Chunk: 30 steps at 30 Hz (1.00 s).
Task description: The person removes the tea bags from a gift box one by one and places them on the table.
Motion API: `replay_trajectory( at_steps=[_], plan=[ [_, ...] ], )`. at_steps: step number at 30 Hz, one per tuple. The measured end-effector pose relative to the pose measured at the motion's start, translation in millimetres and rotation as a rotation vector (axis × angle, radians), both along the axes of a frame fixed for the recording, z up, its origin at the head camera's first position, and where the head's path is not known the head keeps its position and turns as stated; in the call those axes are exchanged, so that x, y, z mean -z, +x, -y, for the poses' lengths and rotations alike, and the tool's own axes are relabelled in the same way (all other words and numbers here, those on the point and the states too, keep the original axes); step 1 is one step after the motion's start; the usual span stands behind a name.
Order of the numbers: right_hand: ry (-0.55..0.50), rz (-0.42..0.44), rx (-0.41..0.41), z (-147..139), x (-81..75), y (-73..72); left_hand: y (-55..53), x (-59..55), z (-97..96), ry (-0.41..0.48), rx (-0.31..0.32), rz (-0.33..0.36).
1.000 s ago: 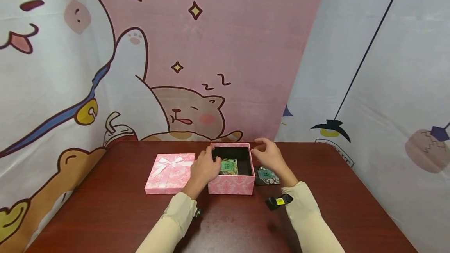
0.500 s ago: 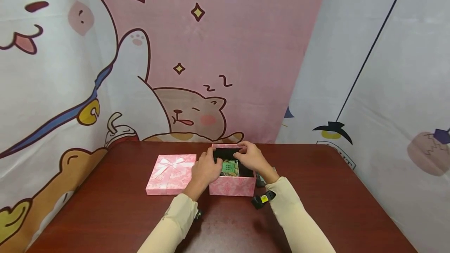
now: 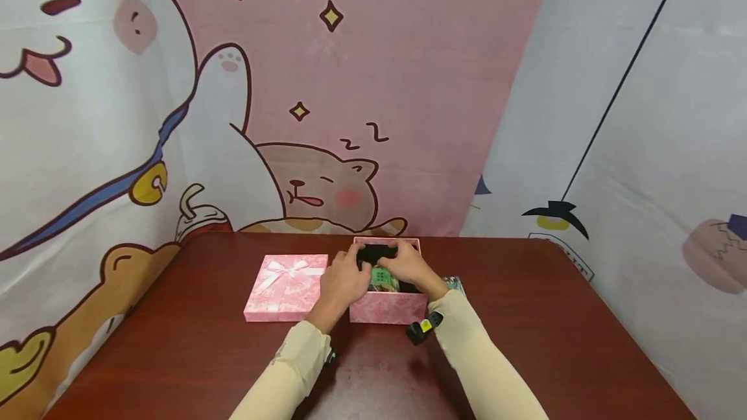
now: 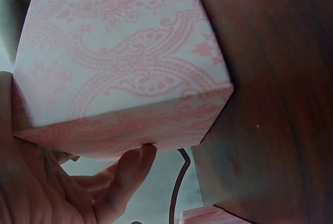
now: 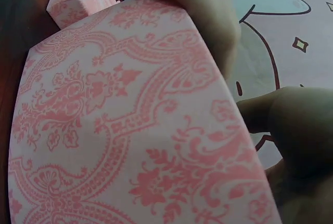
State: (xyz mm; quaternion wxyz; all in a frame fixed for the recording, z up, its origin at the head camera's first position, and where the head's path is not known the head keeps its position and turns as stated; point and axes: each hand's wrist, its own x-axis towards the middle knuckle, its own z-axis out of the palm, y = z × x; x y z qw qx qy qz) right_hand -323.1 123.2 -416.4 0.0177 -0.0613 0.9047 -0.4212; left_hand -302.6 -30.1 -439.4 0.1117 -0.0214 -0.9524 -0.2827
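A pink patterned gift box (image 3: 388, 308) stands uncovered in the middle of the table, its inside black. My left hand (image 3: 344, 280) grips its left wall, thumb over the rim and fingers along the outside; in the left wrist view a finger (image 4: 127, 177) lies against the box side. Inside the box is a green-labelled sachet (image 3: 383, 279). My right hand (image 3: 413, 268) reaches over the right wall, thumb and fingers bent above the sachet. Its fingertips are partly hidden, and I cannot tell whether they pinch anything. In the right wrist view the box wall (image 5: 119, 109) hides the inside.
The box's pink lid (image 3: 286, 288), with a white ribbon bow, lies to the left of the box. Another floral sachet (image 3: 454, 284) lies to the right, partly covered by my right wrist. A cartoon-printed cloth (image 3: 397, 96) hangs behind the table (image 3: 192, 355).
My right hand has moved left from beyond the box's right wall to above the sachet inside. The left hand keeps its grip on the left wall.
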Motion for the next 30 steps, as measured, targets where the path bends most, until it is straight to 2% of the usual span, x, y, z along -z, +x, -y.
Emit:
replay_trajectory(
  at_steps=[16,22,30],
  plan=[
    [0.065,0.135,-0.015,7.3,10.3,-2.5,-0.6,2.1,-1.1,-0.008,0.001,-0.026],
    [0.059,0.129,-0.015,7.9,9.8,-2.3,-0.2,0.8,-0.4,-0.015,-0.001,-0.014],
    [0.103,0.078,0.002,9.4,9.0,0.4,0.2,0.6,-0.5,-0.020,-0.001,-0.015]
  ],
)
